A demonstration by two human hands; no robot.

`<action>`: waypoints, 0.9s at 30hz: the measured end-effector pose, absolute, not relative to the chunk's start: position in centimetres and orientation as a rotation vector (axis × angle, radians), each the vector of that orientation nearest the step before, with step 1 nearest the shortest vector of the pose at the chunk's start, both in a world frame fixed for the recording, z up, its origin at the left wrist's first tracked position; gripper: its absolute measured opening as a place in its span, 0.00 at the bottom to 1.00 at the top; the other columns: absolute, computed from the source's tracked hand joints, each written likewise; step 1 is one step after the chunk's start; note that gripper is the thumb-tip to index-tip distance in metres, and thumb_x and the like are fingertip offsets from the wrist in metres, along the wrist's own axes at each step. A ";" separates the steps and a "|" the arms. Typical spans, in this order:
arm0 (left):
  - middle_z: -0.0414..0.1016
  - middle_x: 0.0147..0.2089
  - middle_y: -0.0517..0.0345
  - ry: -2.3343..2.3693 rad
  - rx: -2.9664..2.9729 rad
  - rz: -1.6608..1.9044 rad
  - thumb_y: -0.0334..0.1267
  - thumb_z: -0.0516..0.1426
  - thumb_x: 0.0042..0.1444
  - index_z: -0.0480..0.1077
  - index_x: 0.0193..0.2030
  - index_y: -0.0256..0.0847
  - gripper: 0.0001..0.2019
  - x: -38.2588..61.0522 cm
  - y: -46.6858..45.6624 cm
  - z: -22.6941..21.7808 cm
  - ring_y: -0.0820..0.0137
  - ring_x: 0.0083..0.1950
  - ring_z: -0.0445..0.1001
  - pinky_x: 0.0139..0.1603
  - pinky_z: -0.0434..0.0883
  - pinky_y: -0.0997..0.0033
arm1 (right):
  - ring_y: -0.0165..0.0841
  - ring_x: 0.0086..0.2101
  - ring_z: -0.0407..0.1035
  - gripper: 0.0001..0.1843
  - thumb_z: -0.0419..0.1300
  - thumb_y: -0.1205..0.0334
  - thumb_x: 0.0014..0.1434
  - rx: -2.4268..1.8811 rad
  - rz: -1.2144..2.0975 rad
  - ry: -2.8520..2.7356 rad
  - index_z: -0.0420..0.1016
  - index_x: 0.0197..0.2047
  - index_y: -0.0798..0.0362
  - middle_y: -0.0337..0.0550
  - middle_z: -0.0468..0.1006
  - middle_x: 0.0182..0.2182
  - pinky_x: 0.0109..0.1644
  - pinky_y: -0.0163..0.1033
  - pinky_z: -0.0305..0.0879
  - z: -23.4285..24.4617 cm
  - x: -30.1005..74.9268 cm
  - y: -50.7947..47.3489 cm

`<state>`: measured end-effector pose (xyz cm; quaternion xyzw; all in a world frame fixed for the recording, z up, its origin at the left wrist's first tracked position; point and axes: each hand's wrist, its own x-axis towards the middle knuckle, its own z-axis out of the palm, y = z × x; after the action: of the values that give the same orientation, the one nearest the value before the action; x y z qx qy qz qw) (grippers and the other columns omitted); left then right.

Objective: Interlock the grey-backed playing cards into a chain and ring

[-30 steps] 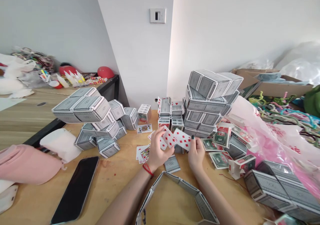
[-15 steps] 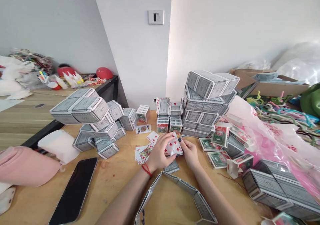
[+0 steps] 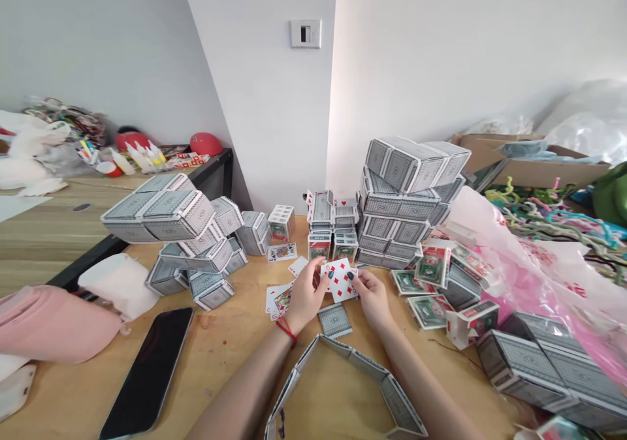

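With my left hand [image 3: 304, 294] and right hand [image 3: 373, 298] each pinching an edge of the diamond cards [image 3: 341, 279] just above the desk [image 3: 230, 355], beyond the face-down card [image 3: 335, 320], I'd square them with light, even pressure so none slips.

The card [image 3: 341, 279] shows red diamonds on white, the stacks [image 3: 409, 195] wear a grey-and-white lattice back, the phone [image 3: 149, 373] is black, the bag [image 3: 519, 277] pink and the table [image 3: 225, 355] tan wood.
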<state>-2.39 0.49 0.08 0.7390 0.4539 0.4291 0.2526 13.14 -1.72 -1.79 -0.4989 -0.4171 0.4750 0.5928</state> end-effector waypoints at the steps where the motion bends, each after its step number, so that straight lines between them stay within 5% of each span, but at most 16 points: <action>1: 0.70 0.42 0.53 1.218 1.998 1.142 0.36 0.49 0.56 0.60 0.51 0.42 0.15 -2.4 0.5 0.1 0.69 0.38 0.69 0.40 0.68 0.66 | 0.35 0.26 0.67 0.18 0.60 0.48 0.46 -1.149 1.106 -0.980 0.72 0.33 0.55 0.44 0.76 0.26 0.28 0.37 0.63 -1.8 13.1 -1.7; 13: 0.62 0.21 0.64 1.190 1.622 1.142 0.43 0.52 0.52 0.65 0.36 0.37 0.11 -2.2 1.2 -0.5 0.75 0.21 0.61 0.21 0.58 0.76 | 0.35 0.27 0.70 0.16 0.61 0.52 0.45 -1.129 1.133 -1.001 0.71 0.34 0.53 0.42 0.77 0.26 0.29 0.37 0.64 -2.0 13.0 -1.7; 20: 0.63 0.23 0.62 1.134 1.626 1.099 0.43 0.52 0.51 0.64 0.27 0.37 0.10 -2.1 1.1 -0.2 0.76 0.24 0.61 0.24 0.58 0.77 | 0.33 0.25 0.69 0.14 0.61 0.53 0.46 -1.121 1.089 -0.893 0.69 0.32 0.54 0.43 0.77 0.27 0.28 0.37 0.64 -1.7 13.0 -1.6; 27: 0.54 0.18 0.65 1.235 1.679 1.104 0.43 0.51 0.52 0.57 0.17 0.37 0.17 -2.2 1.3 -0.3 0.78 0.21 0.54 0.22 0.53 0.77 | 0.31 0.24 0.68 0.14 0.61 0.53 0.47 -1.106 1.158 -0.953 0.67 0.33 0.53 0.39 0.76 0.25 0.27 0.34 0.63 -1.8 12.9 -1.7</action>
<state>-2.19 1.29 -0.29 0.6580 0.4841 0.4328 0.3813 12.93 -1.67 -1.83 -0.4765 -0.4105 0.4988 0.5964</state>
